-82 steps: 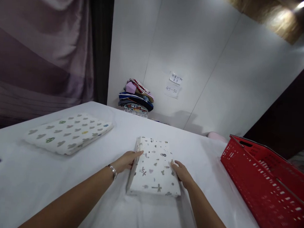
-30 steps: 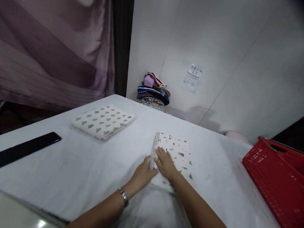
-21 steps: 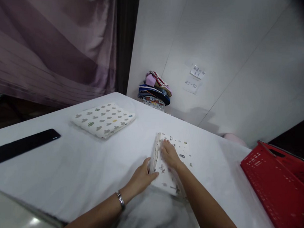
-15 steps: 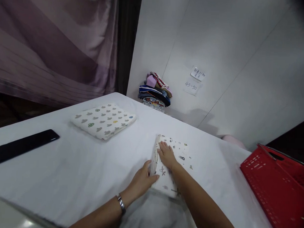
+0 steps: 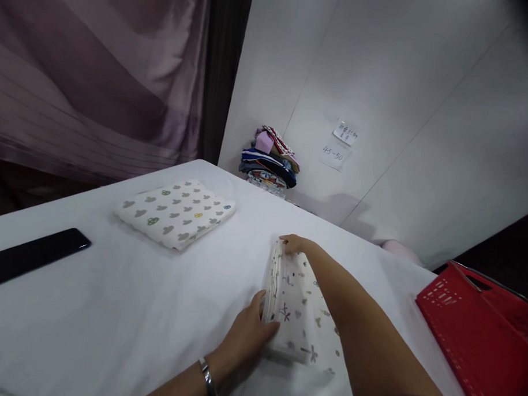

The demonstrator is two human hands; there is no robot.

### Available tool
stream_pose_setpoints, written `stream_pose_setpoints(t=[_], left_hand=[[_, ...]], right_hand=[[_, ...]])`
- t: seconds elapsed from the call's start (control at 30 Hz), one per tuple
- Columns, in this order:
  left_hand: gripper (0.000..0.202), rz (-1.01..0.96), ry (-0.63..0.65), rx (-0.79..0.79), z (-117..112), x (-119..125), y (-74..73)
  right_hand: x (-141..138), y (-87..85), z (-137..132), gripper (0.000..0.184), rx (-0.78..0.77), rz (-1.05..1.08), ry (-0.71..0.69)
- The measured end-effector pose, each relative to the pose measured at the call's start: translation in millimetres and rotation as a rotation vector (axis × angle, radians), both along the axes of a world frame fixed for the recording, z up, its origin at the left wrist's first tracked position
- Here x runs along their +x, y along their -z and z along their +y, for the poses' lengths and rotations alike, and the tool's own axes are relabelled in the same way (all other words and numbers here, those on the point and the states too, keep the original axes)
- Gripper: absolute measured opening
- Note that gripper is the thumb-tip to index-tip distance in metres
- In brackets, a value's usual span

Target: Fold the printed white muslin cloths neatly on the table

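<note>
A folded white cloth (image 5: 295, 306) printed with small grey and dark motifs lies on the white table (image 5: 121, 308), its layered edge facing left. My left hand (image 5: 248, 335) presses against the near left corner of that edge, thumb up the side and fingers tucked at the cloth's base. My right hand (image 5: 297, 245) reaches over the cloth and curls round its far left corner, the forearm lying across the top. A second folded cloth (image 5: 176, 212) with grey cloud shapes rests further left.
A red plastic basket (image 5: 488, 338) stands at the right edge. A dark flat bar (image 5: 32, 256) lies at the left. A pile of coloured fabrics (image 5: 270, 160) sits against the white wall below paper notes (image 5: 339, 144). A purple curtain hangs at the left.
My right hand has slid from the middle of the cloth's left edge to its far corner. My left hand has stayed at the near corner. The view has shifted closer and lower.
</note>
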State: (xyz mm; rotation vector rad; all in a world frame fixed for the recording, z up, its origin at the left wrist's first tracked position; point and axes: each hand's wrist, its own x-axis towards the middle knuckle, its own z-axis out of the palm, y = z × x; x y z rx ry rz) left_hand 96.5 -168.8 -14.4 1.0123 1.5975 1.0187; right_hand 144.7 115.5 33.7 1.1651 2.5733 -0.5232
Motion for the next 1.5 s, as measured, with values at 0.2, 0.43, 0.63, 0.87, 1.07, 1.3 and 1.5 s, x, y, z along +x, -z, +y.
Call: stream_pose_setpoints(t=[0.2, 0.43, 0.63, 0.87, 1.07, 1.3, 1.5], left_hand=[[0.075, 0.051, 0.012, 0.013, 0.4, 0.3, 7.0], [0.080, 0.038, 0.015, 0.016, 1.8, -1.3, 11.6], [0.083, 0.031, 0.012, -0.034, 2.4, -0.6, 7.7], [0.043, -0.104, 0.116, 0.042, 21.3, -17.6, -13.3], [0.029, 0.852, -0.075, 0.384, 53.5, -71.1, -129.5], [0.032, 1.366, -0.032, 0.705, 43.5, -87.4, -132.2], [0.034, 1.222, 0.251, 0.508, 2.4, -75.0, -18.9]], right_hand=[[-24.6, 7.5, 26.4, 0.077, -0.106, -0.187, 0.022], [-31.1, 5.1, 26.0, 0.055, -0.181, -0.250, 0.026], [-12.0, -24.7, 15.4, 0.052, -0.181, -0.134, 0.002], [39.8, -98.5, 16.6, 0.068, -0.206, 0.151, 0.083], [88.2, -174.6, 15.2, 0.037, 0.077, 0.755, 0.104], [142.0, -123.9, -36.6, 0.036, 0.591, 0.954, -0.017], [178.7, 39.9, -99.3, 0.039, 0.448, 0.661, -0.190]])
